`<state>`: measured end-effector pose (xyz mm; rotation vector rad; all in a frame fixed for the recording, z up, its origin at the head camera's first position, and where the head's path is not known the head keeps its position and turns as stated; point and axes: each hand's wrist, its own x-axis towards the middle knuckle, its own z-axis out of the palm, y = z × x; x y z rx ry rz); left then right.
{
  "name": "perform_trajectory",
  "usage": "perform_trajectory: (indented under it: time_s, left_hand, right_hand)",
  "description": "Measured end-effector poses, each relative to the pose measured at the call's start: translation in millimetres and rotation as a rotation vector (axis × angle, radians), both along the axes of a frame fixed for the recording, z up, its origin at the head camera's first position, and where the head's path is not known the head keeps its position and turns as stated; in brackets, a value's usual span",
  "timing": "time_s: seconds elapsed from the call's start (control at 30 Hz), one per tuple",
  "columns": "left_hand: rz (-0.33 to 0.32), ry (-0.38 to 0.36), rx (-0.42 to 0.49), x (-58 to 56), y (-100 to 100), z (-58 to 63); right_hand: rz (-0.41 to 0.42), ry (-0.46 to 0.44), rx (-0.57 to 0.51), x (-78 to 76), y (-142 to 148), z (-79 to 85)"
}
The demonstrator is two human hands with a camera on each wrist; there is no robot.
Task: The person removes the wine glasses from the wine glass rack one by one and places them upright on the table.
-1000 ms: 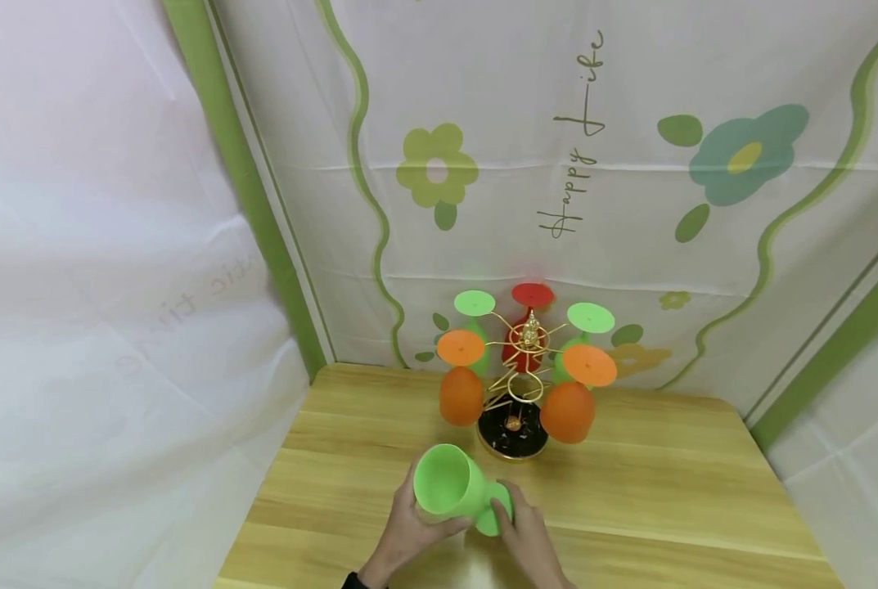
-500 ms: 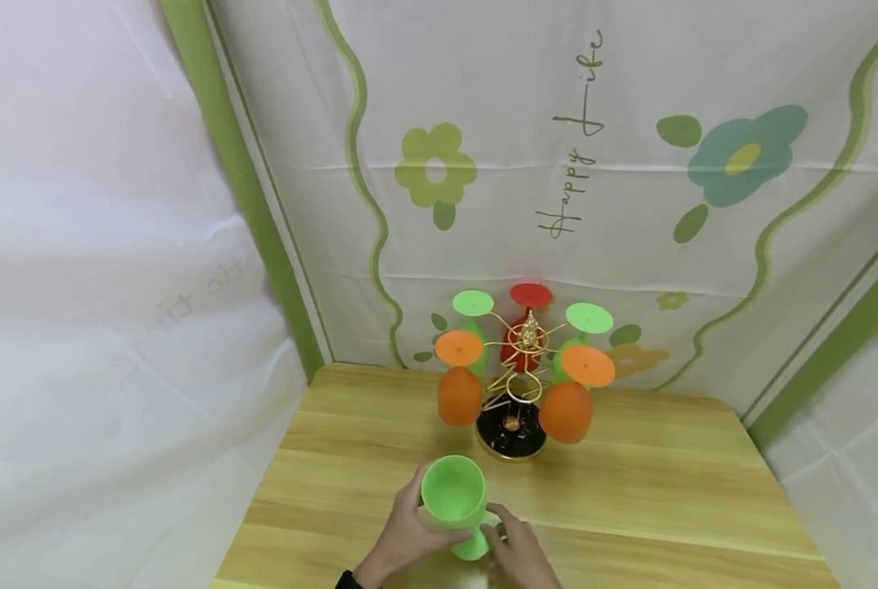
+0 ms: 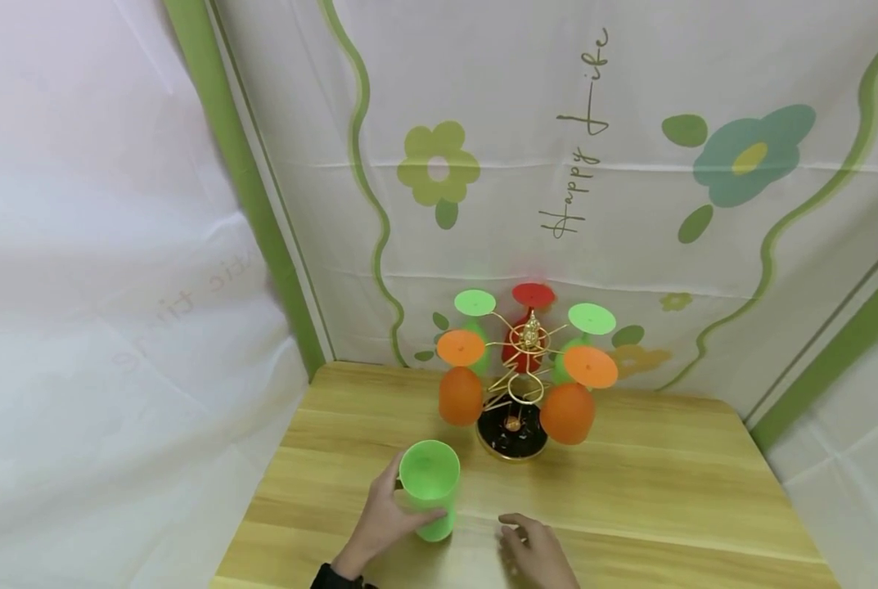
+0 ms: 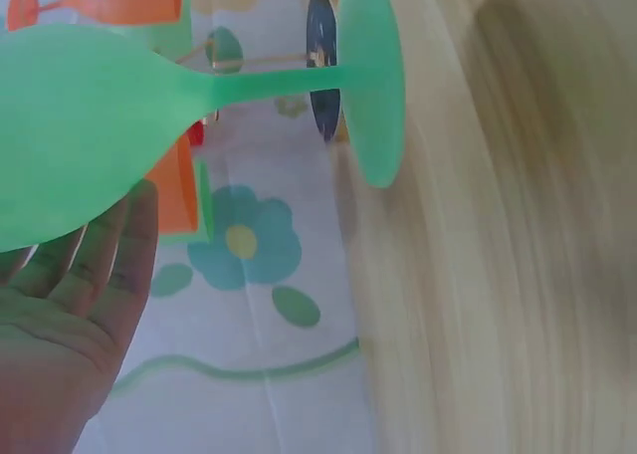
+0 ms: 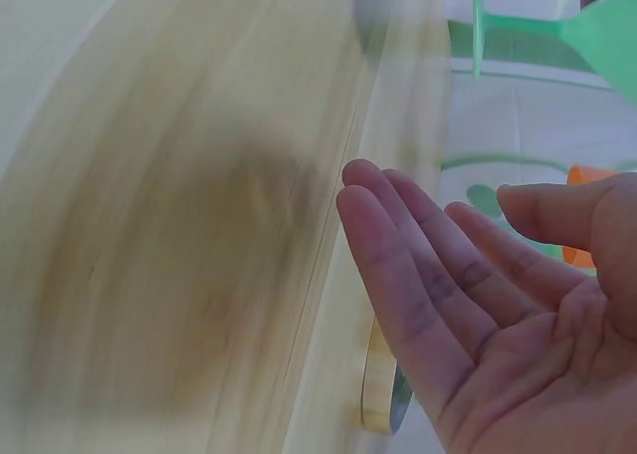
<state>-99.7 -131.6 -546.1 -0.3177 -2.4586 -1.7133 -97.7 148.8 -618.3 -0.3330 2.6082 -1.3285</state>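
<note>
My left hand (image 3: 381, 517) grips a light green plastic goblet (image 3: 429, 483) round its bowl, mouth up. In the left wrist view the goblet's thin stem (image 4: 274, 84) and round foot (image 4: 373, 86) show; the foot seems to be just above the wooden table. To the right of the goblet, my right hand (image 3: 540, 558) hovers over the table with nothing in it. Its fingers (image 5: 408, 285) are loosely extended in the right wrist view, apart from the goblet.
Behind the hands stands a gold wire goblet rack (image 3: 524, 386) on a round black base (image 3: 511, 433). Orange (image 3: 567, 413), red and green goblets hang upside down from it. A white printed curtain (image 3: 512, 98) rises behind the wooden table (image 3: 674, 466).
My right hand has let go of the goblet's foot and drawn away to the right. My left hand has turned the goblet from tilted to nearly upright and shifted it slightly left.
</note>
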Motion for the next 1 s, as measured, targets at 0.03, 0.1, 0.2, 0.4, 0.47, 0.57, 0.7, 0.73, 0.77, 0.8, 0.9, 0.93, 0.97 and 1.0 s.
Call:
perform_trajectory:
  time_s: [0.03, 0.1, 0.2, 0.4, 0.47, 0.57, 0.7, 0.73, 0.77, 0.8, 0.9, 0.93, 0.97, 1.0]
  left_hand:
    - [0.014, 0.005, -0.010, -1.5, -3.0, 0.1]
    - [0.044, 0.015, -0.023, -5.6, -9.3, 0.5]
    - [0.084, 0.033, -0.042, -13.8, -19.0, 1.9]
    - [0.158, 0.044, -0.032, -34.0, -36.5, 2.2]
    - [0.183, 0.059, -0.031, -41.5, -42.2, -0.3]
    - [0.244, 0.077, -0.024, -50.2, -49.7, -4.3]
    - [0.340, 0.075, 0.000, -57.3, -57.1, -7.6]
    - [0.360, 0.077, 0.005, -58.6, -58.5, -8.2]
    - [0.375, 0.079, 0.009, -60.1, -59.9, -9.4]
    - [0.386, 0.079, 0.015, -61.6, -61.1, -10.5]
    - [0.414, 0.077, 0.019, -66.1, -65.2, -15.6]
    - [0.422, 0.074, 0.024, -67.4, -66.8, -17.7]
    - [0.432, 0.068, 0.027, -68.6, -68.4, -20.1]
    - [0.444, 0.062, 0.029, -69.6, -70.3, -22.3]
  right_hand:
    - [-0.001, -0.003, 0.006, -0.2, 2.3, -0.1]
    - [-0.004, -0.022, -0.001, -0.3, 6.4, -0.1]
    - [0.000, -0.054, -0.025, 0.5, 11.6, 0.4]
    - [0.004, -0.050, -0.033, 2.9, 21.2, -3.4]
    - [-0.002, -0.025, -0.027, 4.2, 23.8, -6.5]
    - [-0.012, -0.012, -0.035, 6.1, 26.8, -8.7]
    - [-0.012, -0.023, -0.054, 7.4, 28.2, -6.5]
    - [-0.009, -0.029, -0.060, 7.4, 28.4, -5.9]
    - [-0.007, -0.035, -0.062, 7.3, 28.4, -5.3]
    - [-0.004, -0.037, -0.061, 7.1, 28.8, -5.0]
    - [-0.002, -0.053, -0.063, 6.6, 29.0, -4.5]
    - [-0.002, -0.057, -0.064, 6.6, 29.0, -4.9]
    - [-0.001, -0.060, -0.065, 6.6, 28.9, -5.4]
    - [0.001, -0.064, -0.069, 6.8, 28.9, -5.9]
